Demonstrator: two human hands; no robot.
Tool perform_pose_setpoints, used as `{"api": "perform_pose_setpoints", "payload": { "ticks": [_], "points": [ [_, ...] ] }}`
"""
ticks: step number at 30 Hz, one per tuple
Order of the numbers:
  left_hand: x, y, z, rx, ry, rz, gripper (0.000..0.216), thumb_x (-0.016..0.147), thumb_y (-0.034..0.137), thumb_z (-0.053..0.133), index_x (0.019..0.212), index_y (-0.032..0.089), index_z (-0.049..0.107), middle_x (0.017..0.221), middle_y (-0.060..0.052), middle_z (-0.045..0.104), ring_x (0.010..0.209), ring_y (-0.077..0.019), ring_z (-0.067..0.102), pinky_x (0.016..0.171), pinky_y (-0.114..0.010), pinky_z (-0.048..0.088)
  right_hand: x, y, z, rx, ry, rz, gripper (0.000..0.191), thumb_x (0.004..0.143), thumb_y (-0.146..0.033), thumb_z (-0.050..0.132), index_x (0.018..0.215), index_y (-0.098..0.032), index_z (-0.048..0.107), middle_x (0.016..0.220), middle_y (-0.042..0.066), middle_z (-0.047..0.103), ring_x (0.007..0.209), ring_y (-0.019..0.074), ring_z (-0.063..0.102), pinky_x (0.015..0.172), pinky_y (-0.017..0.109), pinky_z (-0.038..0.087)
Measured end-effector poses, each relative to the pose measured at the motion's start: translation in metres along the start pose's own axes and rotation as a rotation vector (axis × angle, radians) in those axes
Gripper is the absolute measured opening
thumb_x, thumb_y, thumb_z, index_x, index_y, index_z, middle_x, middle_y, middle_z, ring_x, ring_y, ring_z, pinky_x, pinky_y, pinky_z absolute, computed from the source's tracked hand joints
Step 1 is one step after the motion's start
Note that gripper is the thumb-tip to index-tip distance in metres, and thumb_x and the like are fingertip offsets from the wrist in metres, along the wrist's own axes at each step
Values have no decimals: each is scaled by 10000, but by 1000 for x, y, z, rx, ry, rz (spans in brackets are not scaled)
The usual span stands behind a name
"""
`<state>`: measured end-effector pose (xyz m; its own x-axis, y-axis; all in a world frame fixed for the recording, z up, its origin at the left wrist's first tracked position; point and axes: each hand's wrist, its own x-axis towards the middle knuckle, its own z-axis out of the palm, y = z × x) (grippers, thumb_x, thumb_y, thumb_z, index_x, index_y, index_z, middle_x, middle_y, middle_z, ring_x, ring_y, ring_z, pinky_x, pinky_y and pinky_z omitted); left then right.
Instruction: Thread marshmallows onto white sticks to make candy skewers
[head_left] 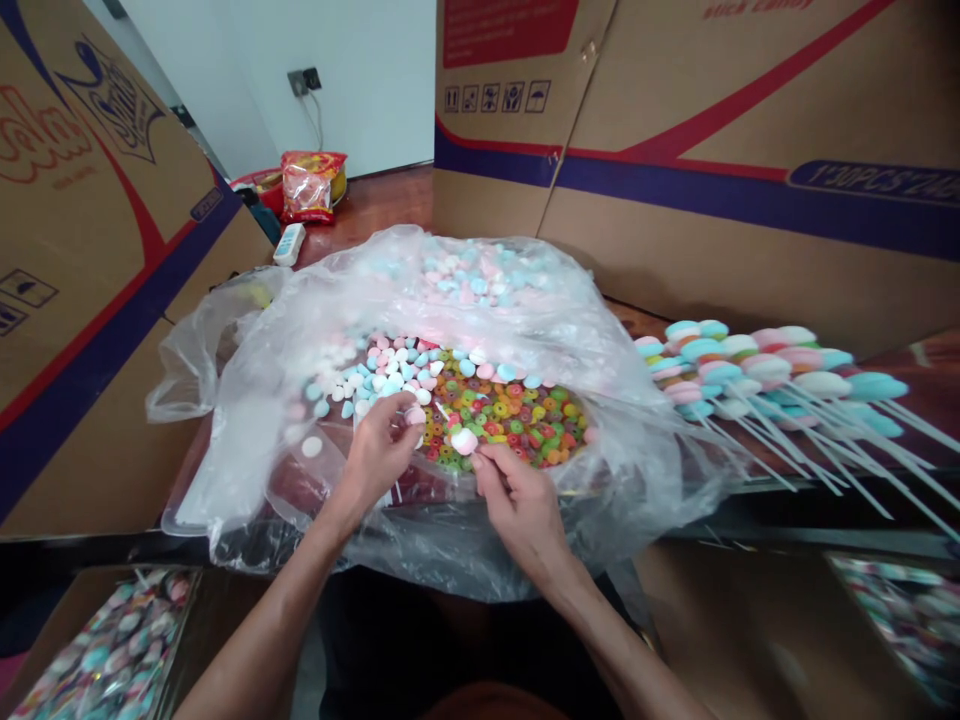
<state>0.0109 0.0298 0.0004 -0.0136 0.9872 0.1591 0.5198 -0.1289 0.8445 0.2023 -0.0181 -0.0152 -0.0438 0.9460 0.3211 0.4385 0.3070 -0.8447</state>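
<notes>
My left hand [379, 445] pinches a pink marshmallow [415, 414] between thumb and fingers. To its right, my right hand [519, 492] is closed on a candy stick [442, 409] whose white tip points up and left. A pale marshmallow [464, 441] sits on that stick, with a bit of red and green candy beside it; the stick's lower end is hidden by my fingers. Below both hands lie colourful gummy rings [517, 405]. Loose pink, blue and white marshmallows [386, 370] lie left of the rings, inside a clear plastic bag [300, 300].
Several marshmallow sticks [750, 370] are piled on the right of the table. Large cardboard boxes [675, 100] stand behind and another box [90, 250] at left. Farther back is a red snack packet [309, 190]. Open boxes of wrapped candy [112, 640] sit below.
</notes>
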Motion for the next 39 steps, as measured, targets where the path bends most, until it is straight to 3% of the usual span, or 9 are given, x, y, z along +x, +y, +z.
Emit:
{"api": "perform_pose_setpoints", "payload": {
  "ticks": [7,14,19,26,30,36,39],
  "points": [
    [-19,19,18,-375,-112,-141,227,793,274,674,988,172,622,909,-35,647,796,-140,621,724,-247,507,-1,1,1,108,-23,72,200,974,-296,503,847,-189,615,624,-34,540,540,104,492,543,221,386],
    [-30,18,30,-440,-144,-97,125,848,255,657,937,188,602,850,-6,620,768,-123,608,710,-220,494,-1,1,3,184,-32,119,197,964,-339,541,899,-186,647,684,-12,595,590,117,534,574,224,426],
    [-38,15,38,-453,-137,-112,270,818,245,705,1076,181,655,996,-65,674,912,-174,649,796,-265,537,-1,-1,2,204,-29,145,192,946,-345,572,869,-189,653,696,-7,608,602,119,542,578,220,439],
    [-36,23,25,-661,-326,-231,443,775,398,773,1145,169,690,1011,-83,735,938,-210,682,871,-347,559,0,-1,3,214,-19,170,189,937,-332,563,857,-185,651,679,-9,628,592,121,564,563,216,446],
    [-36,24,24,-649,-238,-282,403,780,427,763,1081,163,716,995,-81,748,853,-191,694,831,-336,566,2,-6,-2,169,-48,141,187,957,-305,533,886,-182,655,711,8,655,614,130,585,584,227,456],
    [-33,20,24,-580,102,-291,325,831,378,708,1085,174,714,925,-43,753,830,-158,684,824,-294,552,-5,-15,-14,40,-73,-21,209,983,-235,465,900,-185,651,673,4,622,592,131,580,584,234,448],
    [-33,20,22,-571,191,-282,339,841,385,697,1109,178,707,1001,-47,750,859,-153,679,806,-279,556,-9,-16,-13,4,-109,-79,201,983,-210,469,894,-182,647,681,3,636,579,122,582,581,225,445]
  ]
}}
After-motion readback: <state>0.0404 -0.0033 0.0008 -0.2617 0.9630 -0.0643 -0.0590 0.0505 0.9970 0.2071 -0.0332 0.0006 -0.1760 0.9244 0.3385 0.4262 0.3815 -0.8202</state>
